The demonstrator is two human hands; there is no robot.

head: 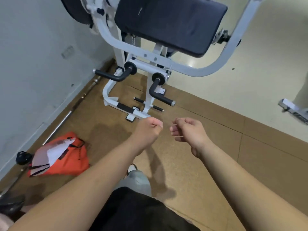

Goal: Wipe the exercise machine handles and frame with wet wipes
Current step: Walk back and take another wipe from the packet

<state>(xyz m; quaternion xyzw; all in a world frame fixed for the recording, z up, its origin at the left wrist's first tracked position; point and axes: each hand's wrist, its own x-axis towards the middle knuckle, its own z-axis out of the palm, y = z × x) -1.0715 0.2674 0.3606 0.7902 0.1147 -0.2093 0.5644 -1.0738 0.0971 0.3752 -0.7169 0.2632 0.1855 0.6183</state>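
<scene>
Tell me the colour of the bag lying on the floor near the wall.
The bag is bright orange-red. It shows best in the head view, which is the only view.

The frame (115, 42) looks like glossy white painted metal, the pad (170, 22) like smooth black vinyl, the handles (110, 76) matt black rubber, the floor (208, 147) matt brown board, the bag (70, 162) orange cloth.

We see a person from their own eye level: two bare forearms, uncovered from elbow to wrist, and a bare left hand (148, 130) and right hand (189, 131). Over the body we see a loose black garment (138, 212) of plain matte fabric. Below it shows one light grey trouser leg (137, 180), softly creased, and the tip of a white shoe (132, 167) with dark trim.
</scene>
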